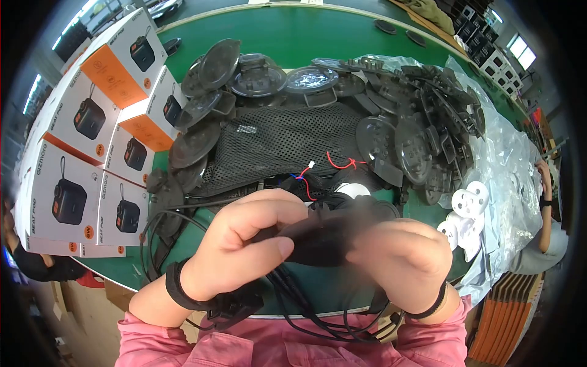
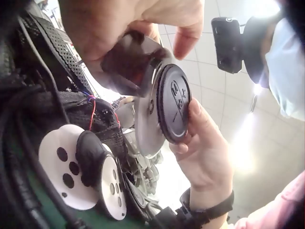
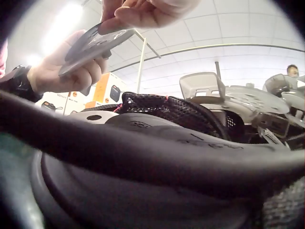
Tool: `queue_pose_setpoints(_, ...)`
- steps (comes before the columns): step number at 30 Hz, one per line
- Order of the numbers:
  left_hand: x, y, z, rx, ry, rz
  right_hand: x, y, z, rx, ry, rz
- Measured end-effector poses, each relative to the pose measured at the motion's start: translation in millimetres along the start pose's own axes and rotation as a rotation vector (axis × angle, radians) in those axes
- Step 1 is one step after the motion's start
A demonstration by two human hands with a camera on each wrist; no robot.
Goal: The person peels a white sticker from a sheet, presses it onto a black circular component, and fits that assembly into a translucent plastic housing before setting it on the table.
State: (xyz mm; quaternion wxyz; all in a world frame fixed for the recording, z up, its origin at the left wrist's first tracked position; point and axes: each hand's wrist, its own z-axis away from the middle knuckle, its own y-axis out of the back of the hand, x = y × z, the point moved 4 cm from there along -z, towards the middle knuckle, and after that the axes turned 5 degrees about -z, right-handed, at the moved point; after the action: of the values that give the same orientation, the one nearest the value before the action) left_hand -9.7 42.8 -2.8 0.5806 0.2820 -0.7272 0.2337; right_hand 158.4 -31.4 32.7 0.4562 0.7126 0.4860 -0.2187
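Held up between both hands is a smoky translucent plastic disc part (image 2: 145, 126), with a black round button pad (image 2: 175, 102) lying flat against its face. The pad carries raised symbols, including a plus and a minus. My left hand (image 1: 244, 238) grips the boxy end of the plastic part between thumb and curled fingers. My right hand (image 2: 207, 148) pinches the pad's edge with thumb and fingertips; in the head view the right hand (image 1: 403, 257) is blurred. Below them, white discs with holes (image 2: 69, 167) and more black pads (image 2: 90, 155) lie among black cables.
Similar translucent parts (image 1: 376, 140) lie piled around a black mesh bag (image 1: 287, 131) on the green table (image 1: 293, 33). Stacked speaker boxes (image 1: 70, 189) stand at the left. White discs (image 1: 469, 202) and clear plastic sheeting (image 1: 507, 177) are at the right. Red wires stick up near the bag.
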Motion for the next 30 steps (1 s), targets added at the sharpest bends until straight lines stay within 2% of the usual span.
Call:
queue_pose_setpoints(2,4.7,1.2,-0.6,-0.041,-0.025,-0.068,-0.7,1.0,-0.4,0.016,0.013,0.005)
queue_pose_setpoints(4,9.6,-0.7,-2.3,-0.081,-0.051,-0.135,-5.4,1.1,-1.5,-0.052,0.098,0.118)
queue_pose_setpoints(6,16.6,-4.3,-4.7,-0.085,-0.150,-0.232,-7.4,2.7,-0.6,-0.078,0.135,0.149)
queue_pose_setpoints(13,25.4,-8.5,-3.9,-0.024,-0.109,-0.332,-10.6,0.3,4.4,-0.125,0.302,0.227)
queue_pose_setpoints(16,28.0,-9.3,-4.7,-0.023,-0.190,-0.387,-12.7,2.1,6.9,-0.147,0.323,0.249)
queue_pose_setpoints(30,26.9,-9.9,-4.4,-0.013,-0.183,-0.375,-13.0,1.2,7.3,-0.162,0.344,0.239)
